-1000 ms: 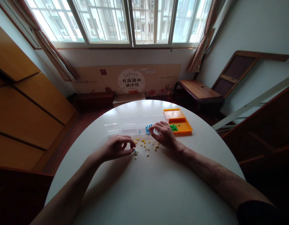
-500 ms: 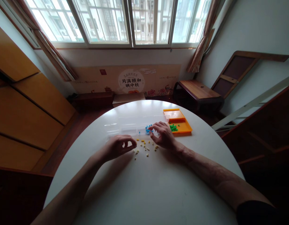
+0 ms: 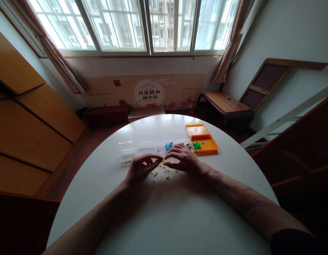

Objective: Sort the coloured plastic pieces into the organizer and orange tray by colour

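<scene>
1. Both hands sit mid-bench, well clear of the round white bench point(image 3: 166, 219) edge; bare surface lies open toward the person
2. Left hand point(image 3: 141, 168) and right hand point(image 3: 184, 158) curl over the scattered yellow beads point(image 3: 164, 169), fingertips nearly meeting; whether either pinches a bead, I cannot tell
3. The clear divided box point(image 3: 153, 146) holds blue beads point(image 3: 168, 145); the orange tray point(image 3: 203, 136) holds green beads point(image 3: 197, 145)
4. Windows point(image 3: 142, 24) stand behind

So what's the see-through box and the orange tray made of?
The see-through box looks like clear, glossy plastic: the white table shows through its walls. The orange tray seems to be solid plastic too, smooth and evenly coloured, with a moulded rim.
</scene>
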{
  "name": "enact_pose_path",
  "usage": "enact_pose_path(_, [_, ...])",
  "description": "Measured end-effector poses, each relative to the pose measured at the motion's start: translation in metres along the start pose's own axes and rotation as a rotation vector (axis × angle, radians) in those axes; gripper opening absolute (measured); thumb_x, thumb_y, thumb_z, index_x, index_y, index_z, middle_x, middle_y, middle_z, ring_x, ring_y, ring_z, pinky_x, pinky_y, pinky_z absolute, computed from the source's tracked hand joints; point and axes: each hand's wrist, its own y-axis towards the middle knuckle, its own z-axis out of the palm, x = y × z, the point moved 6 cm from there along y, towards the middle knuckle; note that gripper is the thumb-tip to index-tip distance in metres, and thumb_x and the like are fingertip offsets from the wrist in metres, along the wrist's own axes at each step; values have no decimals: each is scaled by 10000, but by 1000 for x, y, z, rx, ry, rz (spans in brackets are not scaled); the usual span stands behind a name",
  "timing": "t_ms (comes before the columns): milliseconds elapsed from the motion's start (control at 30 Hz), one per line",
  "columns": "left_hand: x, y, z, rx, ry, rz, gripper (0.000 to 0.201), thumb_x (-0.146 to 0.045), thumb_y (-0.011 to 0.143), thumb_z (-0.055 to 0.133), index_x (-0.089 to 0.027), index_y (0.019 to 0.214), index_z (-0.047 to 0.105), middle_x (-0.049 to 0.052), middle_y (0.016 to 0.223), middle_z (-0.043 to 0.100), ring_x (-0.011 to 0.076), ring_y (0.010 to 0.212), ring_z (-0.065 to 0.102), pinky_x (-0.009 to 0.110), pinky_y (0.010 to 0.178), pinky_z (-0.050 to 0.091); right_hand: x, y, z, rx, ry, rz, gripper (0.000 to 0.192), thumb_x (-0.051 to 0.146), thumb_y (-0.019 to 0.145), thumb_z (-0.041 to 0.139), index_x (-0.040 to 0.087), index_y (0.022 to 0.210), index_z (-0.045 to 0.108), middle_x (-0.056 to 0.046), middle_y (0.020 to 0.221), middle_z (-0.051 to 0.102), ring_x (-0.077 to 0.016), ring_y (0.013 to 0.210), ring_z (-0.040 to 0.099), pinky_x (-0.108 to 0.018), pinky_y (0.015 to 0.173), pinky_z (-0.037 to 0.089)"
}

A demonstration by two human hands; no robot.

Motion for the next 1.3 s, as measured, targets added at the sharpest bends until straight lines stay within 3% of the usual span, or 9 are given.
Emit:
enact_pose_path(300, [3, 3, 4, 18, -45, -23, 187, -362, 944, 856, -177, 968, 870, 27, 771, 811, 80, 538, 570, 179, 520, 484, 1, 1, -1, -7, -32, -6, 87, 323, 1081, 725, 244, 1044, 735, -35, 992, 811, -203, 897, 716, -370, 893, 536])
enact_pose_path(533, [4, 2, 5, 24, -72, -39, 154, -337, 944, 858, -193, 989, 887, 51, 875, 855, 102, 590, 634, 196, 553, 524, 5, 3, -5, -44, -5, -7, 29, 261, 1062, 728, 249, 1088, 724, -24, 1005, 815, -201, 897, 721, -376, 900, 549])
enact_pose_path(800, [0, 2, 6, 11, -8, 46, 142, -323, 976, 827, -192, 988, 879, 41, 833, 839, 98, 581, 621, 203, 563, 535, 6, 6, -8, -55, -23, 8, 46, 210, 1038, 717, 255, 1046, 725, -15, 966, 815, -197, 875, 718, -372, 900, 550])
enact_pose_path(933, [-10, 3, -2, 38, 60, 130, 86, -236, 988, 776, -185, 974, 844, 41, 879, 832, 88, 602, 627, 188, 556, 519, 1, 3, -9, -117, -73, 87, 54, 215, 1032, 730, 258, 1000, 736, -11, 941, 808, -202, 897, 711, -377, 907, 530])
enact_pose_path(1067, [-20, 2, -18, 79, 280, 325, 53, -179, 948, 761, -205, 923, 800, -3, 831, 791, 72, 579, 609, 183, 570, 500, -13, -2, -12, -200, -138, 238, 85, 214, 1032, 729, 257, 961, 746, -9, 942, 809, -215, 917, 705, -394, 920, 508])
enact_pose_path(1167, [-18, 0, -23, 141, 464, 440, 75, -176, 939, 738, -227, 935, 793, -40, 749, 748, 70, 528, 574, 196, 568, 474, -23, -7, -14, -232, -176, 343, 90, 235, 1045, 721, 254, 961, 748, -16, 943, 801, -230, 926, 693, -409, 939, 498])
enact_pose_path(1300, [-7, -2, -21, 195, 502, 441, 114, -165, 948, 690, -230, 913, 777, -47, 724, 722, 74, 537, 592, 195, 555, 446, -31, -10, -13, -187, -237, 440, 108, 349, 1062, 738, 257, 1010, 759, -25, 945, 783, -252, 948, 665, -419, 952, 477])
